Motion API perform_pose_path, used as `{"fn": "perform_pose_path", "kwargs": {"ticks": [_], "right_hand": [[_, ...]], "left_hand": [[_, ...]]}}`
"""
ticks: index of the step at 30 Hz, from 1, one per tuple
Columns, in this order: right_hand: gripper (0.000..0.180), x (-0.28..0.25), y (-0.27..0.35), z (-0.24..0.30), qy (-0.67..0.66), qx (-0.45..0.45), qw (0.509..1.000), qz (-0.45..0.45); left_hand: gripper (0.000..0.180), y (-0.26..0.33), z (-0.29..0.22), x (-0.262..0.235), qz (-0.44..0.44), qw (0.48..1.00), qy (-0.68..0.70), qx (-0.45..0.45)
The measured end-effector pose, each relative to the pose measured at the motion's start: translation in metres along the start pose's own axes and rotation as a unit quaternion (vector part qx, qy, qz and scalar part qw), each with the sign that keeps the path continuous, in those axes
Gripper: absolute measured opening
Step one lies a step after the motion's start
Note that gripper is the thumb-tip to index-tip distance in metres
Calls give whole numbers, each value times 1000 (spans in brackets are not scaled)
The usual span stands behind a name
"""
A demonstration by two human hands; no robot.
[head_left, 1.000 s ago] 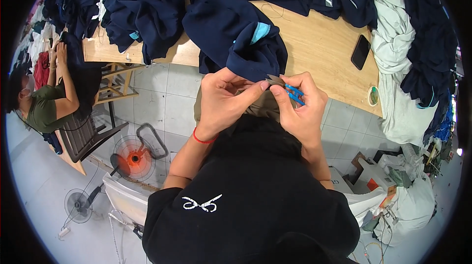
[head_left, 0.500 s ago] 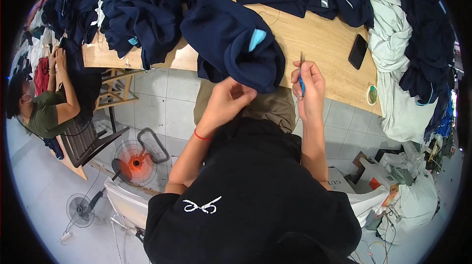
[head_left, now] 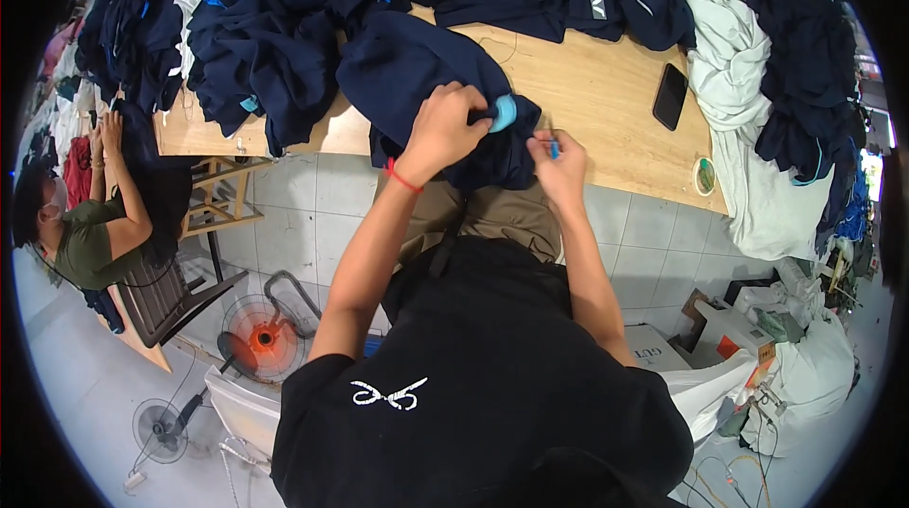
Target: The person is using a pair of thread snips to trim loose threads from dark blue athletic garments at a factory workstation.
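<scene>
A navy garment point(head_left: 414, 65) lies bunched at the table's near edge, partly hanging over it. My left hand point(head_left: 447, 129) is closed on its fabric, pinching a fold beside a light blue patch point(head_left: 505, 113). On the garment's right side, my right hand point(head_left: 562, 167) grips small blue-handled thread snips point(head_left: 554, 146), their dark tip pointing away from me. The fingers hide much of the snips, and whether the blades touch the cloth I cannot tell.
More navy garments point(head_left: 260, 58) are heaped along the wooden table point(head_left: 615, 101). A black phone point(head_left: 669, 96), a small round container point(head_left: 704, 177) and pale cloth point(head_left: 729, 44) are at the right. A co-worker point(head_left: 95, 224) sits at the left, near fans point(head_left: 265, 338).
My left hand has moved up and right onto the garment, by the light blue patch. My right hand has come down and left with the snips, close to the cloth. The view has shifted slightly.
</scene>
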State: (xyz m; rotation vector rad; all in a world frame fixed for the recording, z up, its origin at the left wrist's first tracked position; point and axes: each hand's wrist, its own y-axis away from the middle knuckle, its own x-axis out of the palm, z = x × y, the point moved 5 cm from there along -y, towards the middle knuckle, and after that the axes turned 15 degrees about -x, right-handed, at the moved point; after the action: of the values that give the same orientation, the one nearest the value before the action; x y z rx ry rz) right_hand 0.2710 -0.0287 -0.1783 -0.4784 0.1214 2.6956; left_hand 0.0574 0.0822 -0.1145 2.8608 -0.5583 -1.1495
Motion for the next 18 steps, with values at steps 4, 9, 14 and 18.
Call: {"fn": "perform_pose_path", "kwargs": {"ticks": [4, 9, 14, 18], "right_hand": [[10, -41, -2, 27, -125, 5, 986, -115], [11, -46, -29, 107, -184, -82, 971, -129], [14, -18, -58, 162, -92, -229, 969, -31], [22, -5, -47, 150, -74, -222, 972, 9]], "left_hand": [[27, 35, -2, -15, 90, 976, 175, -97], [38, 72, -4, 0, 196, 830, 509, -115], [31, 67, -17, 25, 273, 798, 504, -185], [23, 64, -35, 11, 223, 692, 663, -180]]}}
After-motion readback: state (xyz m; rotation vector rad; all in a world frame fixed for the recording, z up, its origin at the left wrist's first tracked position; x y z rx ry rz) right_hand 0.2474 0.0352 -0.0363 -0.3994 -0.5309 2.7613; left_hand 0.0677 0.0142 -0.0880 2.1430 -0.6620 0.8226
